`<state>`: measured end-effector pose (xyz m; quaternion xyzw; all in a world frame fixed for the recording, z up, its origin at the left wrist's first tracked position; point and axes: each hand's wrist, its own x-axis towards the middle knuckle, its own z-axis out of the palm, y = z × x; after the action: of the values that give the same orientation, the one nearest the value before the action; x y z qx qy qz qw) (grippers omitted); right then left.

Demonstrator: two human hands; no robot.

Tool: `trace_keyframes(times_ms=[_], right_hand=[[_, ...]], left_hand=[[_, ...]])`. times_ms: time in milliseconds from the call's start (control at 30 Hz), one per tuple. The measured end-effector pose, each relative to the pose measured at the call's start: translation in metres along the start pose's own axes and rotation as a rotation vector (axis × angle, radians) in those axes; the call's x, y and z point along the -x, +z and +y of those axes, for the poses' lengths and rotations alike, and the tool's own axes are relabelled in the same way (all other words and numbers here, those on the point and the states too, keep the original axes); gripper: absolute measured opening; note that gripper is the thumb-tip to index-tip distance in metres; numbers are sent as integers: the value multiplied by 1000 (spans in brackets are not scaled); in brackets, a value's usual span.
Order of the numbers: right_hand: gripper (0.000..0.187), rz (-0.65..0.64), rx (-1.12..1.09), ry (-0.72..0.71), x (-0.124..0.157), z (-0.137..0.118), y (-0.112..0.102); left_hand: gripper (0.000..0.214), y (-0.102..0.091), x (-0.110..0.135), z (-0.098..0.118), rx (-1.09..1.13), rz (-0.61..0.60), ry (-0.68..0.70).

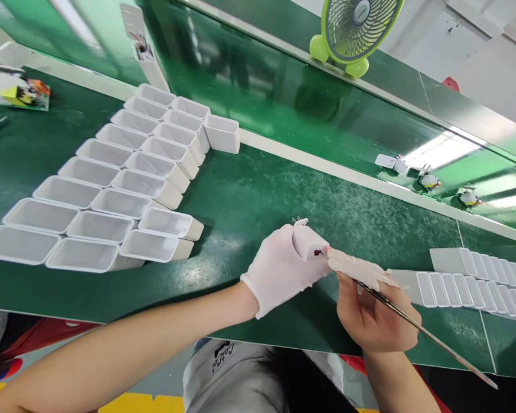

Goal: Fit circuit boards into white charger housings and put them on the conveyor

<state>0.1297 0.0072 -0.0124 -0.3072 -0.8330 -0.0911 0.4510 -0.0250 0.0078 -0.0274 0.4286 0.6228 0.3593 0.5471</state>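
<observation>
My left hand (275, 267), in a white glove, is closed around a small white plastic housing (310, 241). Metal pins stick up at the housing's far end, and a small dark opening shows on the side facing right. Between the fingers of my right hand (376, 310) is a pair of long, thin metal tweezers (438, 342), their back end pointing down to the right. White covering wraps some of this hand's fingers; the rest are bare. The tweezers' tip is at the dark opening, and whether it is inside I cannot tell.
Rows of open white plastic cases (105, 218) stand on the green table (249, 195) at left. More white cases (468, 289) line the right side. Small wired assemblies (430, 181) lie on the ledge behind. A green fan (361, 28) stands higher up, and a circuit board (38, 94) lies far left.
</observation>
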Motion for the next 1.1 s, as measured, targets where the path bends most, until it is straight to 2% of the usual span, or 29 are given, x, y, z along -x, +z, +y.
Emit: trace_keyframes(times_ms=[200,333,533,633,733,833,1100], right_hand=[[14,37,41,-20,5,-2,0],[17,23,44,-12,7,-3,0],[10,18,95,-8,2,-6,1],[7,-48,123,-17,-1,-7,0],[13,-157,126,1,-4,-8,-2],[19,-215,146,26,-7,-9,-5],[18,-267,182,-44,-12,-9,-8]], left_hand=[[31,1,1,0,26,9,73],[28,1,2,0,34,22,60],[25,1,1,-2,15,28,119],[29,0,0,0,-42,45,104],[33,-1,-1,4,-99,41,46],[37,-1,-1,6,-108,26,60],[42,-2,-3,4,-128,9,70]])
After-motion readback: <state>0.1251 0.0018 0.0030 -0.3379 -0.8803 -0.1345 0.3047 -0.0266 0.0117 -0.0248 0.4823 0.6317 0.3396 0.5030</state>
